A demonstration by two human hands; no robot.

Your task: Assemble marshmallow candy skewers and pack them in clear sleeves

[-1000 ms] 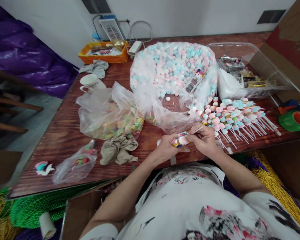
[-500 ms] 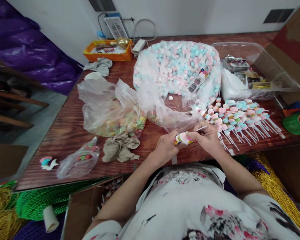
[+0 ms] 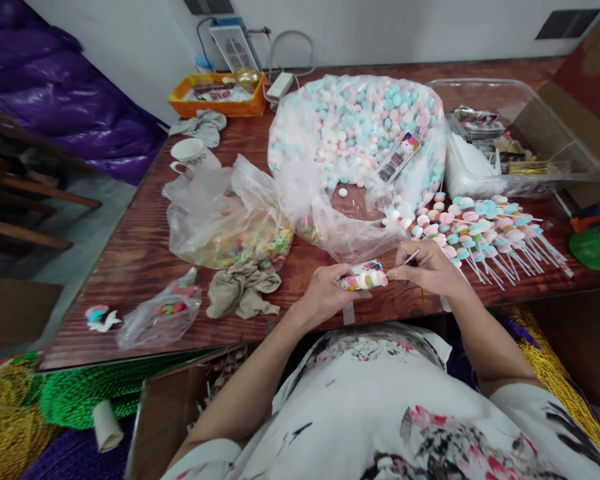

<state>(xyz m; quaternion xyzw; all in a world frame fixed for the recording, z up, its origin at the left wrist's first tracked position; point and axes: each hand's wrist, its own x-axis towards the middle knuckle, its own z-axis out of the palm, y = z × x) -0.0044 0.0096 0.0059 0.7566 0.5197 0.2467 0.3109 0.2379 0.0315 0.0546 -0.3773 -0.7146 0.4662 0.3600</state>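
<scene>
My left hand (image 3: 324, 293) is closed around a printed clear wrapper, with a marshmallow skewer (image 3: 365, 280) in pink, white and yellow lying in or against it. Close by on the right, my right hand (image 3: 427, 268) pinches a thin white stick (image 3: 411, 257). Whether this stick runs into the marshmallows is hidden by the fingers. Beyond my right hand lies a pile of finished marshmallow skewers (image 3: 485, 227), their white sticks pointing toward me. A large clear bag of pastel marshmallows (image 3: 350, 127) stands open behind my hands, a printed packet (image 3: 399, 159) resting on it.
Left of my hands are a crumpled cloth (image 3: 243, 290), a bag of colourful candies (image 3: 230, 227), a small clear bag (image 3: 163, 313) and a white mug (image 3: 194, 155). A clear bin (image 3: 525, 180) and green tape (image 3: 596, 248) sit right. An orange tray (image 3: 217, 107) is at the back.
My right hand has moved slightly right, away from the left, still pinching the stick. More of the marshmallows and wrapper in my left hand shows. The camera view has shifted a little.
</scene>
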